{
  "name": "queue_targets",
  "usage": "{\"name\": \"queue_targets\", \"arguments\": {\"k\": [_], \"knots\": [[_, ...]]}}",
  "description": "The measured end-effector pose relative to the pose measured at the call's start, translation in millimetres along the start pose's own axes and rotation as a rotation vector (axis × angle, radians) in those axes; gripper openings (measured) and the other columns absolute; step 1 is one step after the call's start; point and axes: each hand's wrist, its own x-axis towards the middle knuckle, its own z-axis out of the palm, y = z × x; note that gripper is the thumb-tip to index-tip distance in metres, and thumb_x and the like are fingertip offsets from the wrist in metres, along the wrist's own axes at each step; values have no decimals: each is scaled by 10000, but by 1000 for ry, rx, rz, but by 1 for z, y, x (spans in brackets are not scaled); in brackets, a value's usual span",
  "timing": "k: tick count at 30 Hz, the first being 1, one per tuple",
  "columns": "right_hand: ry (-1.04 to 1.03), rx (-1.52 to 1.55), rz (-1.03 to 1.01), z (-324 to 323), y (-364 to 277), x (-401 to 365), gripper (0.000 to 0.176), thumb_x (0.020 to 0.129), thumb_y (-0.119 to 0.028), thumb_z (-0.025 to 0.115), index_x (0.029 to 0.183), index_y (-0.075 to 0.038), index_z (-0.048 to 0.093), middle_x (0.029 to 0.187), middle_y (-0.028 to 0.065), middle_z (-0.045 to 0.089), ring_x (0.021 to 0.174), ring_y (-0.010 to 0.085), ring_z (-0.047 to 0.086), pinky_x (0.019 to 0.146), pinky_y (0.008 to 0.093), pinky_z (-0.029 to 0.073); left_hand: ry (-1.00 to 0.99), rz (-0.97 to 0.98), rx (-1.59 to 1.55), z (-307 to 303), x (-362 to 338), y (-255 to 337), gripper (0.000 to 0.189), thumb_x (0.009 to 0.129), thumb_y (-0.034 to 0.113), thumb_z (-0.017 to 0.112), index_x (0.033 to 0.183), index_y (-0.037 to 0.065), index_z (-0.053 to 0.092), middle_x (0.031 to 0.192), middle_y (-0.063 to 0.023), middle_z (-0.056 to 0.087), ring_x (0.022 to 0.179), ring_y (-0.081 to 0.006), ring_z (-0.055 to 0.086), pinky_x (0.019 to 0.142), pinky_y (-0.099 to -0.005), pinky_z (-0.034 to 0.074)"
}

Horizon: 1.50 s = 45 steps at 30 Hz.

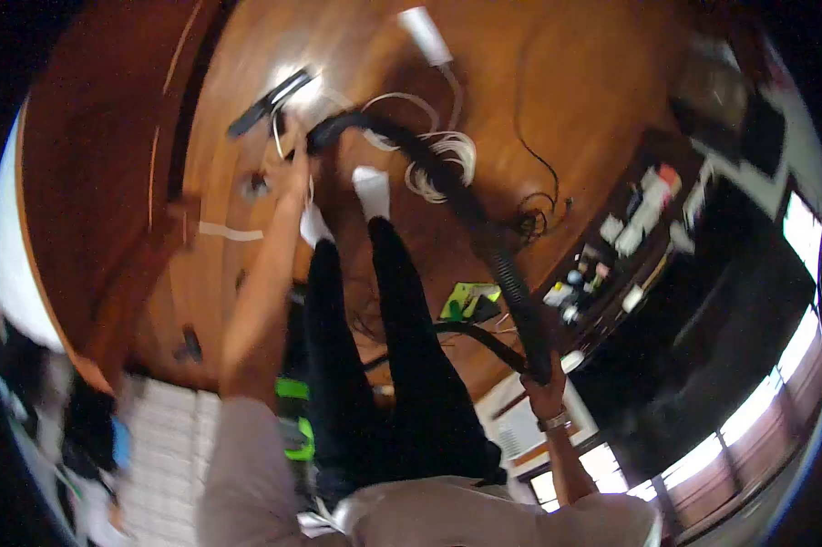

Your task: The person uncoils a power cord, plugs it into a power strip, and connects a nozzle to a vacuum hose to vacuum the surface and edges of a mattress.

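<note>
At four o'clock the right hand (543, 387) clamps the vacuum hose (507, 264), probably to lift it off the floor. At eleven the left hand (292, 173) reaches beside white cords (443, 155), its grip too blurred to tell.

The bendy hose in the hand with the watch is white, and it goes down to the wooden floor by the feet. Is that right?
Not quite. The hose is black, not white, as the head view shows. The rest is right: the right hand, the one with the watch, grips it, and it runs down to the wooden floor by the feet.
</note>
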Motion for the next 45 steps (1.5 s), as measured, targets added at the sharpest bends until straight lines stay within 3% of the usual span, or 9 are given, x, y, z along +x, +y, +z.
{"name": "queue_targets", "arguments": {"k": [6, 9, 12, 17, 24, 32, 36, 41, 45], "knots": [[-7, -23, -61, 46, 19, -63, 392, 682, -92, 787, 1032, -35, 620, 958, 104, 617, 856, 245, 648, 721, 366, 528, -792, -261, -677, 20, -97, 75, 1002, 848, 809, 582, 1648, 378, 159, 1719, -50, 167, 1576, -417, 42, 1100, -826, 175], [-113, -8, -28, 60, -14, -70, 434, 664, -205, 842, 1011, -12, 668, 1107, 138, 642, 901, 313, 671, 768, 433, 560, -1007, -426, -652, 31, -103, 96, 765, 908, 587, 677, 1425, 63, 467, 1384, -231, 589, 1135, -441, 661, 865, -529, 614], [-97, -48, -167, 99, 20, -74, 504, 629, -272, 868, 1018, -5, 692, 1199, 177, 621, 1065, 368, 653, 894, 488, 554, -1043, -360, -778, 49, -91, 85, 295, 949, 202, 665, 1162, 66, 513, 873, -136, 643, 651, -269, 649, 566, -378, 589], [-62, -70, -11, 145, 56, -56, 630, 710, -238, 807, 1302, -108, 637, 1342, 205, 540, 1296, 455, 481, 1064, 531, 434, -997, -490, -903, -22, -164, 102, 190, 983, 275, 660, 883, 161, 546, 707, -9, 583, 571, -136, 564, 556, -311, 532], [43, -379, -206, 151, 168, 53, 1030, 606, -156, 871, 1535, -122, 428, 1523, 196, 441, 1359, 443, 461, 1127, 513, 416, -790, -105, -713, -73, -257, 72, 176, 1013, 328, 619, 992, 173, 538, 775, 5, 570, 706, -158, 579, 696, -354, 490], [56, -443, -91, 49, 101, 183, 610, 835, -131, 693, 1432, -179, 575, 1253, 179, 654, 1147, 381, 632, 951, 503, 525, -803, -279, -972, -70, -376, -12, 123, 990, 215, 632, 1071, 128, 597, 1002, -88, 685, 1060, -277, 655, 1053, -482, 495], [-115, -221, -371, 8, -3, 229, 410, 988, -287, 630, 1356, -108, 614, 1288, 155, 653, 1160, 346, 645, 982, 458, 520, -966, -149, -910, -49, -425, -34, 180, 952, 106, 651, 1121, 135, 597, 1258, -154, 696, 1323, -374, 572, 1168, -548, 413], [-857, 577, 10, 20, -121, 212, 1107, 862, -927, 326, 1651, -158, 217, 1656, 208, 302, 1435, 432, 422, 1072, 569, 474, -1196, 7, -701, 3, -466, -80, 272, 940, 30, 669, 1164, 135, 556, 1348, -197, 644, 1362, -333, 545, 1219, -494, 341], [-775, 426, 149, 55, -98, 186, 952, 850, -826, 502, 1343, -16, 591, 1442, 230, 539, 1136, 377, 662, 902, 476, 586, -1348, 224, -394, 27, -489, -109, 357, 924, -34, 685, 1198, 119, 515, 1361, -188, 628, 1356, -298, 546, 1207, -458, 352]]}}
